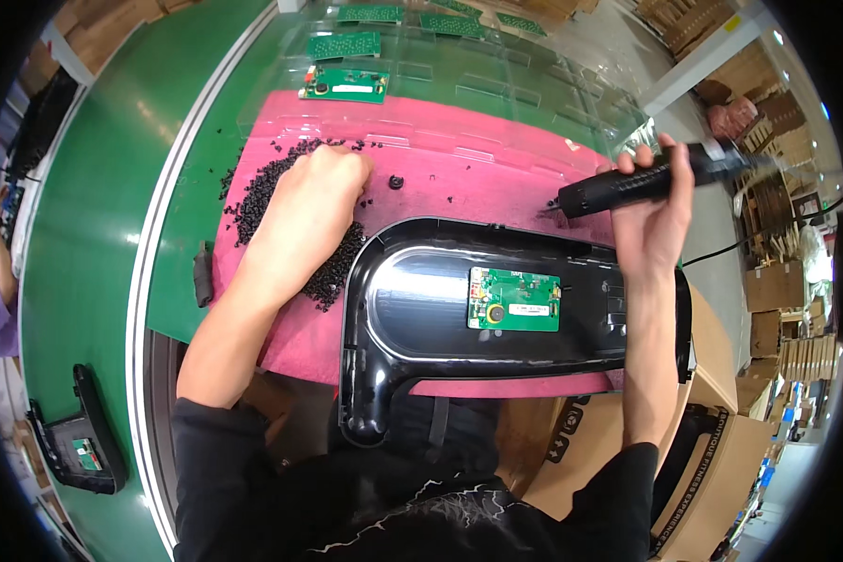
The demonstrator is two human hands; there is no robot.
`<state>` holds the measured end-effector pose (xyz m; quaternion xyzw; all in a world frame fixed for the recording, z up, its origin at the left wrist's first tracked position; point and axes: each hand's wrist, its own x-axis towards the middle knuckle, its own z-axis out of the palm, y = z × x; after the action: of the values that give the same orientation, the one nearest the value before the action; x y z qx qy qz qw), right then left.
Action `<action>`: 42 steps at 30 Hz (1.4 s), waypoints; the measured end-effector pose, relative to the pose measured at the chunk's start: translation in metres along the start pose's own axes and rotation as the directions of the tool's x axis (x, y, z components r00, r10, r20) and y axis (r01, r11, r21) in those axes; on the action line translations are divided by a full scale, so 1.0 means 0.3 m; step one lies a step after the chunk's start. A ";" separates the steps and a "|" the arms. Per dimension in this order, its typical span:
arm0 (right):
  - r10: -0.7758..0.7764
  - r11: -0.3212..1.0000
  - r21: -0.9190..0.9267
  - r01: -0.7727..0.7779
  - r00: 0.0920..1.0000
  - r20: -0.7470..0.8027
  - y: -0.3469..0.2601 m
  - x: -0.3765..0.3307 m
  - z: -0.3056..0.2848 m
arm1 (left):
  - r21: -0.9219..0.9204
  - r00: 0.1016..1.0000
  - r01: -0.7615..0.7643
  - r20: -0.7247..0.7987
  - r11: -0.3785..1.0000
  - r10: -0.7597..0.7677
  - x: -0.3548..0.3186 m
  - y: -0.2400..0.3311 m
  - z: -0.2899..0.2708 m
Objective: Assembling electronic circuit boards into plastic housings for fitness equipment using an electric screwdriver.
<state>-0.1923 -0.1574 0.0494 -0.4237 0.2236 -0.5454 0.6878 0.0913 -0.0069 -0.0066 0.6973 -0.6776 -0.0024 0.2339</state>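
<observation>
My left hand [320,192] is over a loose pile of small black screws [264,192], its fingers curled together. Whatever those fingertips may hold is hidden under the hand. Raised at the right, my right hand [651,211] grips a black electric screwdriver [618,190], its tip pointing left and down near the pink mat. Between my arms a glossy black plastic housing [421,304] lies with its hollow side up. Inside it rests a green circuit board [525,281]. My right forearm crosses over the housing's right end.
A pink mat [290,351] covers the green bench. Clear plastic trays [496,89] with several green circuit boards [347,84] stand at the back. Another black housing [80,440] with a board lies at far left. Cardboard boxes [721,468] stand at lower right; a person is at the left edge.
</observation>
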 end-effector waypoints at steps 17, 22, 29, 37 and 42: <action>-0.275 0.953 0.234 0.191 0.870 0.410 -0.045 -0.296 0.258 | -0.966 0.945 0.255 0.241 -0.036 0.221 -0.015 0.228 -0.033; -0.416 0.909 0.184 0.373 0.812 0.409 -0.051 -0.308 0.270 | -0.985 0.985 0.147 0.154 0.090 0.074 -0.022 0.221 -0.031; -0.434 0.901 0.192 0.389 0.790 0.433 -0.032 -0.301 0.275 | -0.977 0.977 0.068 0.106 0.200 0.187 -0.028 0.227 -0.029; -0.402 0.912 0.157 0.378 0.752 0.523 0.002 -0.278 0.262 | -0.922 0.972 -0.051 0.043 0.384 0.232 -0.021 0.209 -0.016; -0.335 0.942 0.125 0.313 0.830 0.445 0.009 -0.285 0.262 | -0.769 0.904 -0.365 -0.157 0.525 0.398 -0.012 0.201 0.014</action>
<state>-0.1564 -0.0503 0.0764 -0.5561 -0.0337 -0.5429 0.6284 0.0326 -0.0032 0.0084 0.3586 -0.7473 -0.2598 0.4955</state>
